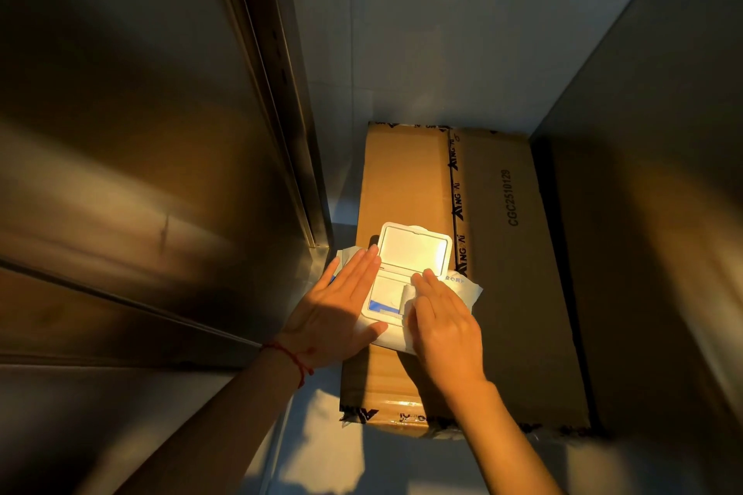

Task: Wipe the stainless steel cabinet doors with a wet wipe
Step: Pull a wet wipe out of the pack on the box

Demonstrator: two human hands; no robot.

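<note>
A white pack of wet wipes (386, 293) lies on a cardboard box (518, 277), its hinged lid (414, 247) flipped open. My left hand (337, 309) lies flat on the pack's left side, fingers straight. My right hand (444, 319) is at the opening and pinches the white wet wipe (408, 293) that sticks up from it. The stainless steel cabinet doors (132, 157) fill the left of the view, dark and streaked with warm light.
The box sits on a pale floor (333, 450) in a narrow gap. A pale wall (434, 52) stands behind it and a grey metal panel (659, 133) rises on the right. A red string bracelet (295, 360) circles my left wrist.
</note>
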